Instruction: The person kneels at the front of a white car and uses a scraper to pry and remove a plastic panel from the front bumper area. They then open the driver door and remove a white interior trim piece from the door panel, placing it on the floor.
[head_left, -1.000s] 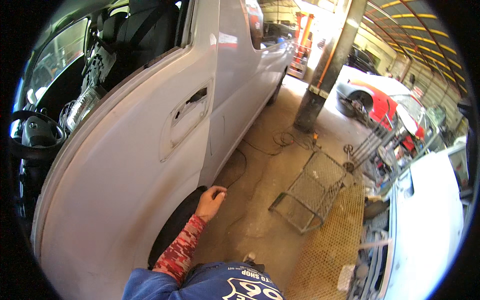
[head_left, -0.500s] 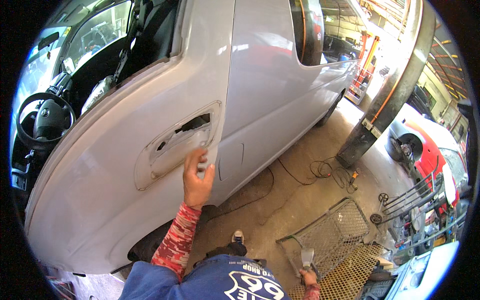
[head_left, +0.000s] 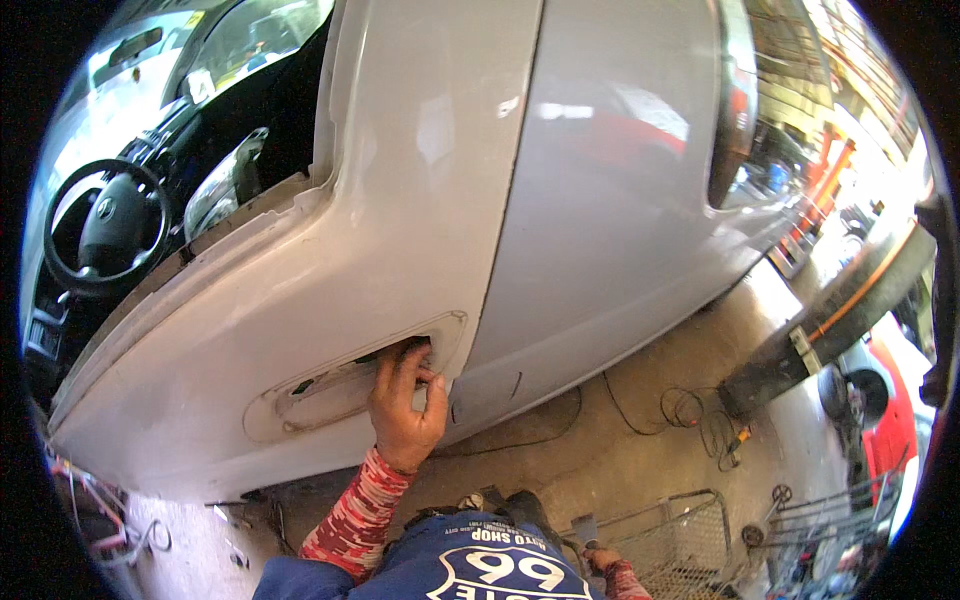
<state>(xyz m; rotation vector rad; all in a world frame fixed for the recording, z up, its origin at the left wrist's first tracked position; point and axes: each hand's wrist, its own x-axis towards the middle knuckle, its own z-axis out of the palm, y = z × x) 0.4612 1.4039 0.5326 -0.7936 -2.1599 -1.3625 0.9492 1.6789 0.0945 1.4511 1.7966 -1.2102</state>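
A grey van door [head_left: 280, 300] with a handle recess [head_left: 340, 400] fills the view in front of me. The recess has a rough, ragged opening, and a thin outline runs around it. My left hand [head_left: 408, 420] is at its right end, fingertips reaching into the dark opening and partly hidden there. The thumb stands apart, and I see nothing held in that hand. Low beside my body, my right hand [head_left: 602, 558] is closed on the handle of a putty knife [head_left: 584, 526]. Its flat blade points upward, away from the door.
The van's steering wheel [head_left: 108, 228] shows through the front window opening. A post [head_left: 830, 320] stands at right, with cables [head_left: 700, 420] on the floor near it. A metal mesh frame [head_left: 680, 535] lies at lower right, near a red and white car [head_left: 890, 400].
My left hand has gone from the recess's lower edge into its opening. My view has shifted closer to the van. The putty knife stays in my right hand, now nearer my body.
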